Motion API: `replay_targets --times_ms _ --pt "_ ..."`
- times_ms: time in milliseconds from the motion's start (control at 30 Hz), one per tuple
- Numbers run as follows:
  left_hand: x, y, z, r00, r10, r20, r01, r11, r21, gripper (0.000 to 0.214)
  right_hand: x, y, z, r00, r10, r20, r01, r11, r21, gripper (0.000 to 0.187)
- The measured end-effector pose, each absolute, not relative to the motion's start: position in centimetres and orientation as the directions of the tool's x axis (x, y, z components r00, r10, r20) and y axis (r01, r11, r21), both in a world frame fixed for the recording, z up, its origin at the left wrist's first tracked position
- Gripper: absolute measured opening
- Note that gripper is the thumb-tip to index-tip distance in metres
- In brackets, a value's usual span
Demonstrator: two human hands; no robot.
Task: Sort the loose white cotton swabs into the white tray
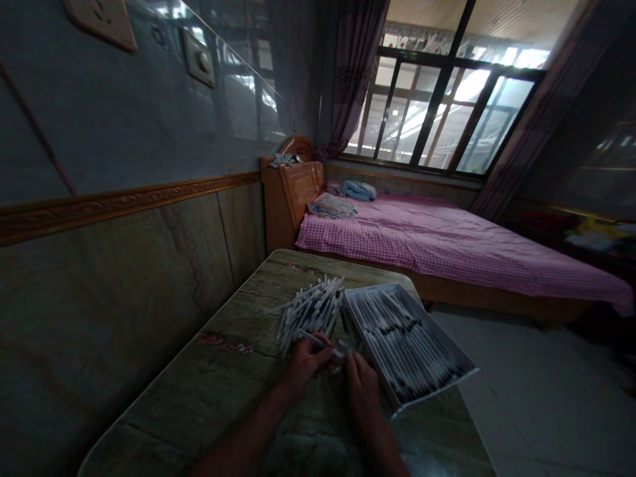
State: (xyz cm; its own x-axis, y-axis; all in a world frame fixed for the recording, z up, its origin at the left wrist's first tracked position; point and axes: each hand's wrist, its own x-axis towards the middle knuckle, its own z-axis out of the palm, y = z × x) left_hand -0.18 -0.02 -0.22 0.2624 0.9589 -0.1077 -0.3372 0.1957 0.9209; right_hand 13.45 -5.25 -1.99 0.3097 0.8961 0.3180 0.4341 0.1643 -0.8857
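Observation:
Over the near part of the table, my left hand [309, 359] is closed around a slim white pen-like stick [311, 338], which slants down toward the right. My right hand [362, 381] is beside it, fingers pinched at the stick's lower end; small details there are blurred. Just beyond my hands lies a loose pile of similar white sticks [313, 306]. To the right, a shallow white box [464, 368] holds rows of dark-ended white sticks [415, 351] laid side by side. A few small white pieces lie between the pile and the box.
The wood-patterned table [199, 397] has a pale edge and runs along a tiled wall [189, 252]. Past its far end stands a bed [422, 238] with a pink checked sheet and a wooden headboard [298, 189]. Tiled floor [521, 377] lies to the right.

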Motion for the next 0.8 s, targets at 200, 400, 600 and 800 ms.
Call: replay_targets --times_ms 200,400,600,800 --pt "-0.14 -0.14 -0.11 0.23 0.967 -0.105 -0.311 0.176 0.934 0.038 13.32 -5.11 -1.73 0.278 0.909 0.311 0.426 0.174 -0.888 0.035" --pt "-0.18 -0.18 -0.32 0.259 0.96 -0.106 -0.3 0.184 0.936 0.036 13.51 -4.93 -2.35 0.291 0.908 0.303 0.43 0.158 -0.889 0.045" --pt "-0.18 -0.04 -0.25 0.255 0.963 -0.089 -0.298 0.166 0.94 0.036 13.39 -5.21 -1.55 0.235 0.929 0.286 0.399 0.176 -0.9 0.031" --pt "-0.04 0.0 -0.42 0.243 0.963 -0.113 -0.292 0.184 0.939 0.037 13.31 -5.17 -1.5 0.226 0.937 0.267 0.414 0.156 -0.897 0.037"
